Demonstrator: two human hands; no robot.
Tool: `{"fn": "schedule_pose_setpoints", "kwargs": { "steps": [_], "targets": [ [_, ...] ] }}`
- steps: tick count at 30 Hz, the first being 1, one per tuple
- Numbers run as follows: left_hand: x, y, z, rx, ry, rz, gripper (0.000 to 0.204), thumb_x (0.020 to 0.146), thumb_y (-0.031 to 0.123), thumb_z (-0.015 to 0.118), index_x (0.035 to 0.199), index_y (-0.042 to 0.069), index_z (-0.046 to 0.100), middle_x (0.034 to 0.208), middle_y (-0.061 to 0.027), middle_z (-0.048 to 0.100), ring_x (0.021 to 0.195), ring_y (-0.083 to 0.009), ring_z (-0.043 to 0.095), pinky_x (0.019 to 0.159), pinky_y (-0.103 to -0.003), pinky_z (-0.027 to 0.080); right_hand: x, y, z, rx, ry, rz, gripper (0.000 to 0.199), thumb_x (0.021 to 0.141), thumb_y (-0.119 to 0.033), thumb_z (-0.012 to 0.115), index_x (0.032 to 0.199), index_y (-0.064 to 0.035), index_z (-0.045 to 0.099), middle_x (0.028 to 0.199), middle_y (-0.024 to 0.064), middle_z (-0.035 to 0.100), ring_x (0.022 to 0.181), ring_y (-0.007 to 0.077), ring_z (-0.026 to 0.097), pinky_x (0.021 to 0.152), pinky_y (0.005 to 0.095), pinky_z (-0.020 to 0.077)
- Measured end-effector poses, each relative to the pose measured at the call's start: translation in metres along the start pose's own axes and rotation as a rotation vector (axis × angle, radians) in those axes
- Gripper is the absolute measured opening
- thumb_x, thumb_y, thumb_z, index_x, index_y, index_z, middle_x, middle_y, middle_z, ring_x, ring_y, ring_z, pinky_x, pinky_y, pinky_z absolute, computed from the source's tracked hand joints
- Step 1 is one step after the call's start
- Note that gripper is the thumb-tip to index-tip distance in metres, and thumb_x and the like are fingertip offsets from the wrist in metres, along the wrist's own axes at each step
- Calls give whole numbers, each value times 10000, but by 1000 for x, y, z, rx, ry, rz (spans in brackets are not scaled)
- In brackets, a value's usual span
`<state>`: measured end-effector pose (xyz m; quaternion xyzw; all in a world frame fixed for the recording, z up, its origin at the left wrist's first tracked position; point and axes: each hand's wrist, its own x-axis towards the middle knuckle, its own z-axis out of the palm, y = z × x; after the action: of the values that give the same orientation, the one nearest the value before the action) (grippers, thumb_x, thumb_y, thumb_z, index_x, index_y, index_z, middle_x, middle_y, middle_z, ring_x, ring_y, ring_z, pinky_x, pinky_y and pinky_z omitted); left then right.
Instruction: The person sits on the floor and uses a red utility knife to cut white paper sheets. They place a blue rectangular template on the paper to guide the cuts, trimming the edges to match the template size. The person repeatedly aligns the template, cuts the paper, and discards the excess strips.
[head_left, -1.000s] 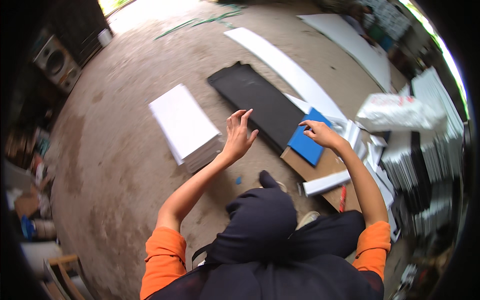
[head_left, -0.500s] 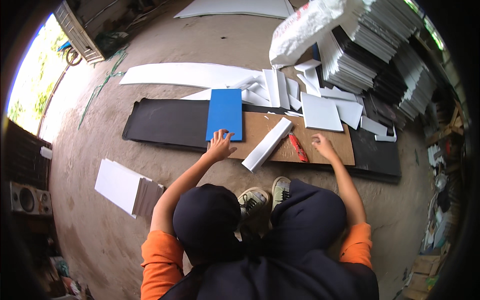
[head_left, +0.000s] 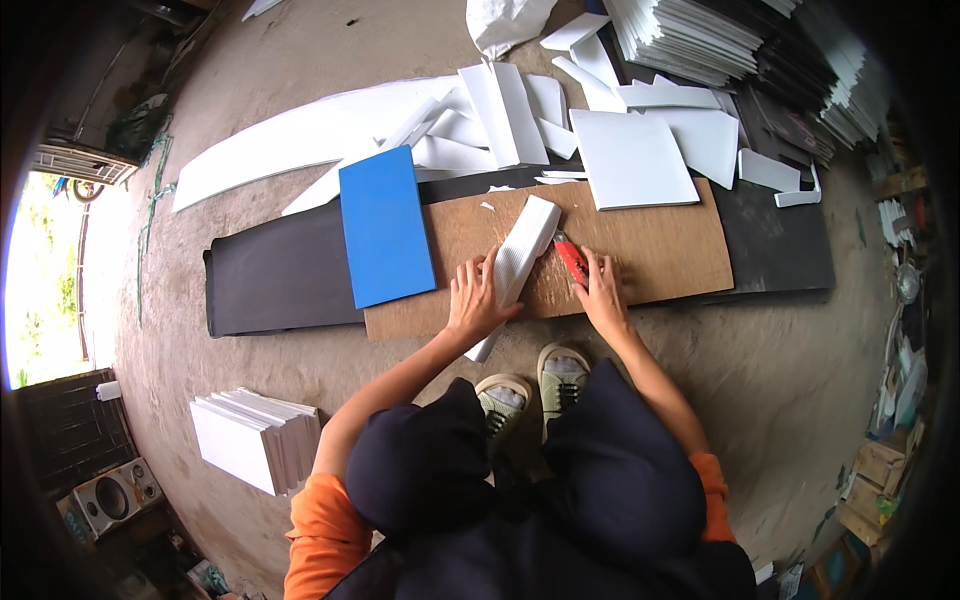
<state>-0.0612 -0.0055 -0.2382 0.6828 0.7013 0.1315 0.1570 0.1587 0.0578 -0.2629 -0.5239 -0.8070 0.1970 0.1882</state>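
A narrow white ribbed strip of foam board (head_left: pixel 528 243) lies slanted across the brown board (head_left: pixel 660 255), its lower end jutting past the near edge. My left hand (head_left: pixel 478 298) rests against its left side, fingers spread and thumb across the lower part. Just right of the strip is a red utility knife (head_left: pixel 571 260), blade end pointing away from me. The thumb and fingers of my right hand (head_left: pixel 604 295) close around its near end, partly hiding the handle. A flat blue rectangular panel (head_left: pixel 388 228) lies to the left, overlapping the brown board and the black sheet (head_left: pixel 275 265).
A white square panel (head_left: pixel 633 160) sits at the brown board's far right. Loose white offcuts (head_left: pixel 505 115) pile up behind it. A stack of white panels (head_left: pixel 255 435) stands on the floor at left. Tall sheet stacks (head_left: pixel 680 40) and a white sack (head_left: pixel 508 22) are beyond.
My left hand has moved right from the blue panel to the white strip. My right hand has moved left and taken hold of the knife. The whole view has also shifted.
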Motion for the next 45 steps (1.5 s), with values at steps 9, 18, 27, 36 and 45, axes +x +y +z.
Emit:
{"fn": "schedule_pose_setpoints", "kwargs": {
  "steps": [9, 18, 27, 36, 45],
  "targets": [
    [82, -9, 12, -779, 186, -252, 684, 639, 313, 714, 1077, -50, 334, 1027, -208, 432, 968, -302, 445, 849, -378, 374, 11, 27, -30, 496, -33, 374, 318, 808, -122, 477, 1106, -13, 457, 895, 118, 539, 768, 211, 538, 675, 327, 430],
    [236, -28, 16, -1154, 208, -682, 694, 647, 436, 713, 1040, -30, 381, 979, -185, 496, 943, -257, 485, 838, -321, 384, 30, 21, -62, 1261, -141, 580, 344, 864, -127, 445, 1196, -49, 402, 990, 67, 543, 756, 128, 545, 639, 272, 481],
    [205, -41, 25, -1267, 245, -597, 339, 851, 266, 522, 1062, 15, 436, 977, -103, 530, 861, -135, 509, 745, -255, 412, 43, 42, -43, 873, 20, 823, 541, 759, -540, 547, 511, -60, 510, 391, -15, 417, 321, 73, 424, 315, 220, 325],
    [159, 29, -18, -1395, -91, -205, 294, 857, 222, 529, 1058, 7, 532, 1004, -89, 559, 885, -145, 551, 809, -298, 464, 50, 10, -40, 486, -154, 545, 562, 764, -566, 514, 676, -27, 645, 453, 21, 498, 432, 116, 515, 430, 284, 386],
    [137, 34, -23, -1358, 84, -253, 164, 793, 185, 628, 833, 27, 607, 749, -22, 602, 690, -74, 539, 661, -214, 445, 33, -10, -37, 739, -93, 576, 481, 757, -493, 589, 620, -32, 585, 447, -4, 458, 397, 75, 455, 363, 231, 332]
  ]
}}
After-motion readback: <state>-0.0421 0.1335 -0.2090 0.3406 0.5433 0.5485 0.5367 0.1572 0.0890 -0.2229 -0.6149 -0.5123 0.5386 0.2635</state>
